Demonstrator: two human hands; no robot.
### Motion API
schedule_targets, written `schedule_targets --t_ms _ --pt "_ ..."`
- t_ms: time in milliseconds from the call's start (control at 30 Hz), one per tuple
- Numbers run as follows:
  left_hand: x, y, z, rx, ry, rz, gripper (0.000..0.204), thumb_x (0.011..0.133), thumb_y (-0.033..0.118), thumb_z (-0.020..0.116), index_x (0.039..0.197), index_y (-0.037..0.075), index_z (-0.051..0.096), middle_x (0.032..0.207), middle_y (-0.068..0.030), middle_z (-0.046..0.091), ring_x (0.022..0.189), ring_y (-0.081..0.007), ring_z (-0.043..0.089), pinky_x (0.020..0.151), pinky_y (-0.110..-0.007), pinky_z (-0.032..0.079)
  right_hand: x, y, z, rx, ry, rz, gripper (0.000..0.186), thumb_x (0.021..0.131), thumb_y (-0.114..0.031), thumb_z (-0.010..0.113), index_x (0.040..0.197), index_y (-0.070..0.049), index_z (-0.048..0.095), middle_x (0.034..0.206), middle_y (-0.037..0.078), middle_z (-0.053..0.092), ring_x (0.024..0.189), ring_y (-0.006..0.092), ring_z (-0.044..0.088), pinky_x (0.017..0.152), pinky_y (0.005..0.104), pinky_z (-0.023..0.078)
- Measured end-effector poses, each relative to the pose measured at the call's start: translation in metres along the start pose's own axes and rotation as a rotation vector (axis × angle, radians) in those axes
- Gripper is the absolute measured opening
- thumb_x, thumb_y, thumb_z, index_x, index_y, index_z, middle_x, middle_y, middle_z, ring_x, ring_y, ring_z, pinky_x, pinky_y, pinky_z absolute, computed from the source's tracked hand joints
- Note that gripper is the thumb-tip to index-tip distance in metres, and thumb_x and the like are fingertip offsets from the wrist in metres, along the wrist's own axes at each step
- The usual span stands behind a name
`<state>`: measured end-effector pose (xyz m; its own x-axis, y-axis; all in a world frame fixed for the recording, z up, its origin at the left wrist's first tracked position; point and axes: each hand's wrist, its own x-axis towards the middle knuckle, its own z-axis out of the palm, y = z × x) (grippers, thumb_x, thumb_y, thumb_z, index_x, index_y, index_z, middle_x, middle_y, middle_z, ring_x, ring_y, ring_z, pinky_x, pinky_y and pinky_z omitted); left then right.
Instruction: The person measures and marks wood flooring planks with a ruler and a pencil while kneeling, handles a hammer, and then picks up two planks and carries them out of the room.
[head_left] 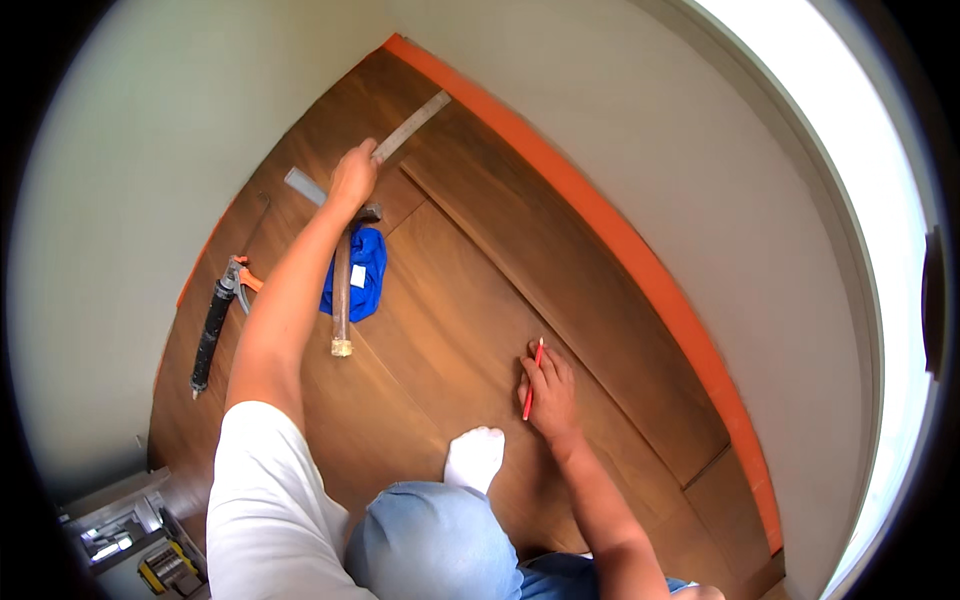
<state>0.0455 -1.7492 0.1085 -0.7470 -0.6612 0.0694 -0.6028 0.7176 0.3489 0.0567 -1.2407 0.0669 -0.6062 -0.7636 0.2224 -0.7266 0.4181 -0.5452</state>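
Ruler far, pencil near
Left hand (pixel 353 178) grips the metal ruler (pixel 412 124) at the far end; right hand (pixel 549 396), nearer, pinches a red pencil (pixel 533 377) against the wood floor (pixel 470 280).

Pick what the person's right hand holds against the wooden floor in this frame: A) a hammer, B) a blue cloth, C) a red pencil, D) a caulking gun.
C: the right hand rests on the wooden floor with a red pencil between its fingers, while the hammer, the caulking gun and the blue cloth lie off to the left.
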Motion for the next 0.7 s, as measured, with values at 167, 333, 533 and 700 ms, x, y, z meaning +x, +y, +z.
schedule_targets --t_ms 167,333,533,700 --pt "0.051 0.004 0.068 0.088 -0.034 -0.049 0.025 0.100 0.021 0.058 0.122 0.009 0.062 0.112 -0.0215 0.070 0.108 -0.0444 0.065 0.090 -0.055 0.052 0.001 0.005 -0.003 -0.022 -0.058 0.036 0.035 0.079 -0.003 0.074 0.113 -0.009 0.068 0.133 0.010 0.067 0.122 0.0329 0.060 0.102 0.0453 0.049" --pt "0.084 0.001 0.094 0.158 -0.071 -0.098 0.026 0.100 0.021 0.056 0.123 0.012 0.065 0.115 -0.0207 0.070 0.110 -0.0432 0.066 0.091 -0.055 0.054 0.001 0.010 0.004 -0.054 -0.087 0.045 0.041 0.075 -0.008 0.075 0.115 -0.012 0.068 0.132 0.008 0.066 0.122 0.0310 0.060 0.100 0.0462 0.050" --pt "0.102 -0.003 0.104 0.181 -0.029 -0.035 0.027 0.101 0.023 0.057 0.124 0.013 0.067 0.115 -0.0207 0.069 0.110 -0.0411 0.066 0.091 -0.054 0.054 0.003 0.013 0.006 -0.072 -0.109 0.054 0.045 0.073 -0.012 0.076 0.117 -0.013 0.069 0.132 0.007 0.066 0.122 0.0297 0.059 0.099 0.0463 0.049" --pt "0.108 -0.007 0.108 0.214 0.052 0.001 0.030 0.099 0.021 0.060 0.127 0.013 0.067 0.115 -0.0200 0.068 0.110 -0.0401 0.064 0.092 -0.052 0.053 0.005 0.012 0.006 -0.058 -0.107 0.061 0.044 0.073 -0.012 0.076 0.116 -0.013 0.070 0.132 0.006 0.066 0.122 0.0290 0.059 0.099 0.0455 0.049"
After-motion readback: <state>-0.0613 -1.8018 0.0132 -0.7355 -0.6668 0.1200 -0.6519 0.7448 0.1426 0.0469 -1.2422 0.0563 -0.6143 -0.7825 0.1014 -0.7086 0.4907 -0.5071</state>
